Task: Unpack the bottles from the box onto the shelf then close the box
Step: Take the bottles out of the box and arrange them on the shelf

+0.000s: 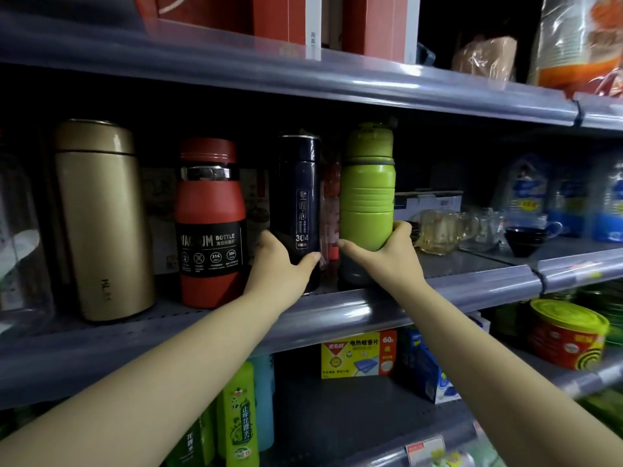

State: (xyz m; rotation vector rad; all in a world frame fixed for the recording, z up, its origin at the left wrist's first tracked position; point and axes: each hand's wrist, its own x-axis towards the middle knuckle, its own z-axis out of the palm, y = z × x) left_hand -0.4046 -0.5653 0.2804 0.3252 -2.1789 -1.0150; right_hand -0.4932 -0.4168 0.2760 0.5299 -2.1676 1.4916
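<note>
Shelf (337,315), middle tier, grey, with clear price rail along the front edge: carries four bottles in one row, all upright, long axes vertical. The box is not in view.

Gold bottle (101,217): one, far left, standing free, well apart from both hands.

Red bottle (210,224): one, black label band, just beside the gold one; untouched.

Green bottle (367,190): one, rightmost of the row, dark base. Right hand (387,257) wraps its lower part, thumb on the left side, fingers curled round the right.

Dark blue bottle (300,203): one, slim, between red and green. Left hand (279,267) grips it low, thumb across the front, fingers behind.

Relation: both held bottles stand straight ahead of the hands, just inside the front edge, each hand on its nearer bottle. A narrow gap separates the two. Judged, both sit on the shelf or very nearly; release looks the likely next step.

Glass cups (445,230): several, right of the green bottle, count unclear.

Dark bowl (524,242): apparently one, further right.
</note>
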